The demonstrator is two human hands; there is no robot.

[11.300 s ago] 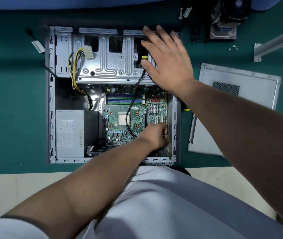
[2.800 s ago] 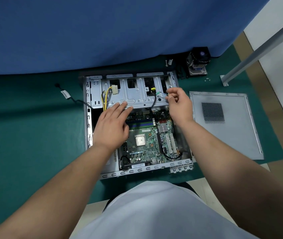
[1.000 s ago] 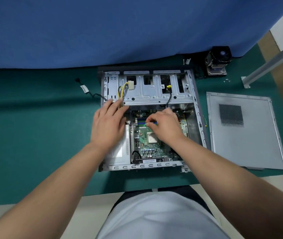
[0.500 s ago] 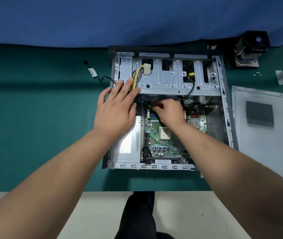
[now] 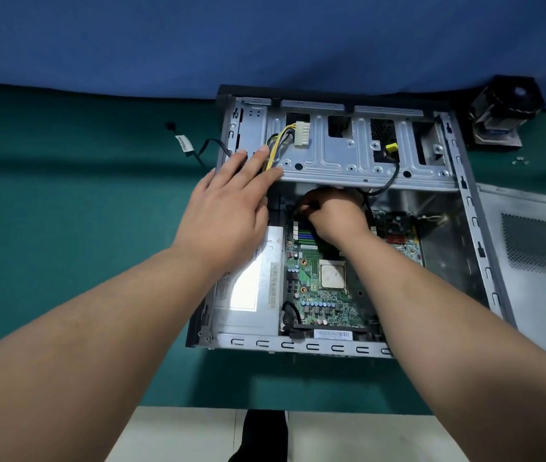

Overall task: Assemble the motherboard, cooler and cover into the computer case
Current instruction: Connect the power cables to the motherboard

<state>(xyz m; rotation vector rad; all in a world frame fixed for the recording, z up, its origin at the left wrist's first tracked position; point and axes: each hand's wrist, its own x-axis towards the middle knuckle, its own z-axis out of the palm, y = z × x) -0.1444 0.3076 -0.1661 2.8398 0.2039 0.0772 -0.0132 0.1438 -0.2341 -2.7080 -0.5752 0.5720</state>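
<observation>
Head view gives me the open grey steel computer case (image 5: 464, 208) lying on its side on the dark green felt-like mat (image 5: 65, 228), with the green motherboard (image 5: 318, 288) already seated in its floor beside the silver power supply box (image 5: 248, 288). My left hand (image 5: 228, 211) lies flat, fingers straight, across the case's left edge and the corner of the perforated metal drive cage (image 5: 348, 155), bracing rather than gripping. My right hand (image 5: 331, 216) is curled, knuckles up, at the far end of the board just under the cage; its fingertips are hidden, so I cannot tell whether it pinches a black cable, a connector or nothing. The black finned cooler with its fan (image 5: 501, 111) stands on the mat at the far right corner, well apart from the case, and the flat grey side cover with a mesh vent (image 5: 531, 261) lies on the mat just beside the case's right wall. I judge the board stiff but fragile, to be handled by its edges and never by the bare square processor (image 5: 332, 274) at its centre. The cooler looks dense and top-heavy, best taken by the fan housing with the fins left alone. The cover is probably light, thin and springy with sharp edges, wanting both hands on opposite sides. A blue cloth backdrop (image 5: 265, 38) hangs behind the mat, a pale floor (image 5: 181, 435) shows at the near edge, and a few small screws (image 5: 522, 160) lie near the cooler.
</observation>
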